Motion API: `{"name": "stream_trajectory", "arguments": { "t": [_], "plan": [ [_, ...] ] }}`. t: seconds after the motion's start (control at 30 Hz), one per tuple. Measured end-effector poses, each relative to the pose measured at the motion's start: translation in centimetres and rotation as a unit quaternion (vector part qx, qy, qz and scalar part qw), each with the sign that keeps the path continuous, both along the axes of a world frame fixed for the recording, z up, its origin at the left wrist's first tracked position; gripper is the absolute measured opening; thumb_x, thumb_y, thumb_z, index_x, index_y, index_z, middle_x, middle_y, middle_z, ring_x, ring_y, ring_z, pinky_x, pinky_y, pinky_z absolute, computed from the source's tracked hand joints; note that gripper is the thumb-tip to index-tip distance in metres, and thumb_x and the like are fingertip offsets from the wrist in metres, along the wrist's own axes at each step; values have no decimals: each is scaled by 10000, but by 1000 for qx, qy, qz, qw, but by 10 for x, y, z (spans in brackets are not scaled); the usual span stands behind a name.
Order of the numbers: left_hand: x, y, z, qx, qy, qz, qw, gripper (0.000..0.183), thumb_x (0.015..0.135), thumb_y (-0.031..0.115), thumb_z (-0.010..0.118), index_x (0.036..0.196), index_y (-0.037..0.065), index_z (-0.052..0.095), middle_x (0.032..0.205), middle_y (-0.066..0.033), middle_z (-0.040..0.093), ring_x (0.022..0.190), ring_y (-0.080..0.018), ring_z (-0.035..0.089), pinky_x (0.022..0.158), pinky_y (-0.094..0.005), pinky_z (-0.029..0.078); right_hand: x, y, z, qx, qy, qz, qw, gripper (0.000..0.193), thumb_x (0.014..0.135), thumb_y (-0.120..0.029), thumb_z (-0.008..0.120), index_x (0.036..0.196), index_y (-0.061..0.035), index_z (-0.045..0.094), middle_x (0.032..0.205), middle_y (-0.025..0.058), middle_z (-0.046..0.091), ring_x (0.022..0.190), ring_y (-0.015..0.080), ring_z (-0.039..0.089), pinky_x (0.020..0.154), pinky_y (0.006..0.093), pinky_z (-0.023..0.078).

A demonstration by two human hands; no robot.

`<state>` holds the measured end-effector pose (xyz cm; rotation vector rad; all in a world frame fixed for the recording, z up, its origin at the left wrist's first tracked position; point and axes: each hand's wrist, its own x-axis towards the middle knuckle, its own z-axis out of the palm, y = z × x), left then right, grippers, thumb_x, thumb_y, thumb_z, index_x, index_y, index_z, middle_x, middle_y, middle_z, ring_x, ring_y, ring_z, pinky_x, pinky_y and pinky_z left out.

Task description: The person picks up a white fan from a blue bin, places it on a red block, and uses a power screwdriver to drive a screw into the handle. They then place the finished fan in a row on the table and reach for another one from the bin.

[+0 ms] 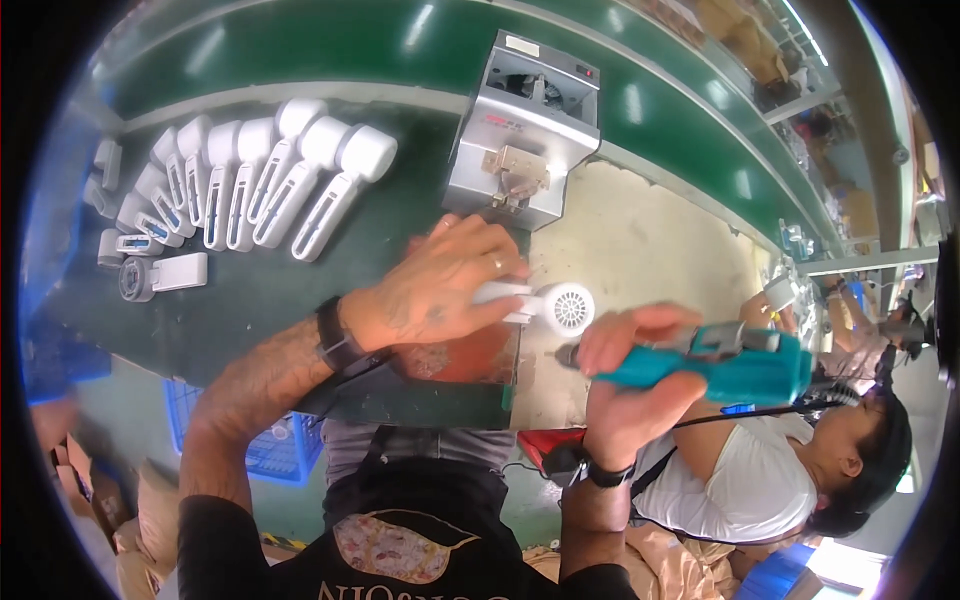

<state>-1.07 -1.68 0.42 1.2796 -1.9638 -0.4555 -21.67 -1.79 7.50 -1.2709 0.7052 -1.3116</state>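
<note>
My left hand (435, 285) is closed around the handle of a white handheld fan (568, 309), whose round slotted grille faces up near the bench's front edge. In my right hand (640, 375) lies a teal electric screwdriver (745, 370), tilted nearly flat, with its dark nose pointing left toward the fan head. A small gap seems to part the nose from the fan; blur hides its very tip. Beyond my left fingers stands a silver box-shaped screw feeder (525, 125) with an open top.
Several white fan bodies (330, 205) with slotted handles lie in a fanned row at the left of the dark green bench (300, 310). A beige board (640, 230) covers its right part. A blue basket (290, 455) sits below. A co-worker (750, 480) is close on my right.
</note>
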Motion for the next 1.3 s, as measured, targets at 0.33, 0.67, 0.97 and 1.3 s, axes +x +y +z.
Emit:
{"name": "stream_trajectory", "arguments": {
  "t": [0.33, 0.67, 0.97, 1.3],
  "plan": [
    [11, 10, -5, -31, -9, -23, 999, 376, 808, 288, 769, 1114, 93, 668, 1046, -70, 593, 966, -270, 565, 869, -398, 458, 95, -94, 10, -146, 98, -30, 984, 482, 1050, -435, 465, 1120, 32, 557, 715, 69, 578, 652, 170, 581, 596, 298, 462],
    [10, 10, -10, -83, 2, -34, 996, 409, 796, 275, 755, 1102, 56, 597, 988, -90, 557, 931, -278, 543, 853, -418, 431, 108, -103, -13, -163, 117, -5, 980, 434, 1042, -421, 496, 1045, 9, 555, 707, 67, 594, 634, 161, 587, 589, 295, 466],
    [9, 9, -8, -26, 9, -26, 999, 344, 803, 280, 779, 1077, 107, 663, 1077, -50, 618, 979, -262, 566, 874, -418, 443, 55, -56, -7, -113, 78, 20, 990, 678, 945, -614, 573, 1099, 43, 512, 678, 81, 539, 579, 186, 530, 553, 322, 452],
    [7, 11, -9, -38, 16, -11, 999, 329, 790, 259, 795, 1050, 111, 658, 1057, -56, 622, 942, -267, 574, 839, -423, 438, 42, -52, -19, -79, 36, 50, 995, 620, 918, -498, 687, 1128, 64, 528, 739, 92, 590, 652, 179, 583, 592, 316, 487]
  ]
}}
